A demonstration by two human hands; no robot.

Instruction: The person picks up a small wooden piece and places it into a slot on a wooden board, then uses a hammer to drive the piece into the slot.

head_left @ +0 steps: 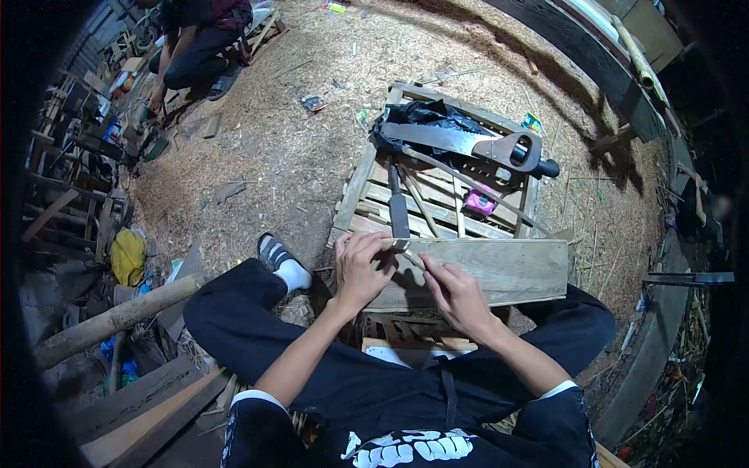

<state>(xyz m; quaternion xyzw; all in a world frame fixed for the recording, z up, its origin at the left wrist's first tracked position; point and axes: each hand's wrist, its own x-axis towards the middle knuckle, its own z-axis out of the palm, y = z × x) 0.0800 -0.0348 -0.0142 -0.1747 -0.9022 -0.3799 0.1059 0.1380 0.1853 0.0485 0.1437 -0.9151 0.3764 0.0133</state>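
Grey-brown wood makes up the long board (515, 269), which lies just below the centre of the frame, its long axis running left to right across the dark trousers (242, 308). The left hand (363, 265) is at its upper left corner, fingers bent over the edge; whether they pinch anything cannot be told. The right hand (460, 296) lies over the middle of the board and grasps a small tool (415, 259) by its pale handle. That handle slants from the right fingers toward the upper left, across the board's long axis, and its far end sits at the upper edge, just beside the left fingertips. The left hand is nearer the board's left end. Beyond the upper edge, a saw (437, 138) rests on a slatted crate (355, 187).
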